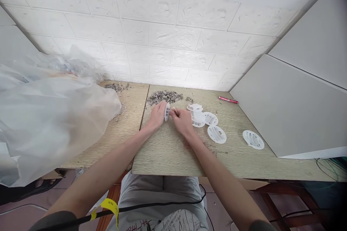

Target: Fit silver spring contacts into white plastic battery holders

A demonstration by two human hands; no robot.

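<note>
My left hand [157, 115] grips a round white plastic disc [167, 112], tilted up on edge so that its slotted face points right. Close against that face, the fingers of my right hand [182, 120] are pinched together; whatever is between them is too small to make out. Behind my hands lies a pile of small metal pieces [165, 96]. Just right of my right hand sits a short stack of similar white discs [197, 116]. Two more slotted discs rest beside it, one of them a disc [217, 134] lying nearer to me.
A large translucent plastic bag [54, 115] bulges over the table's left side, with more metal bits [118, 87] by it. A red pen [228, 100] lies at the back right. One disc [253, 139] is near the grey panel [292, 108]. A black cable [162, 205] crosses my lap.
</note>
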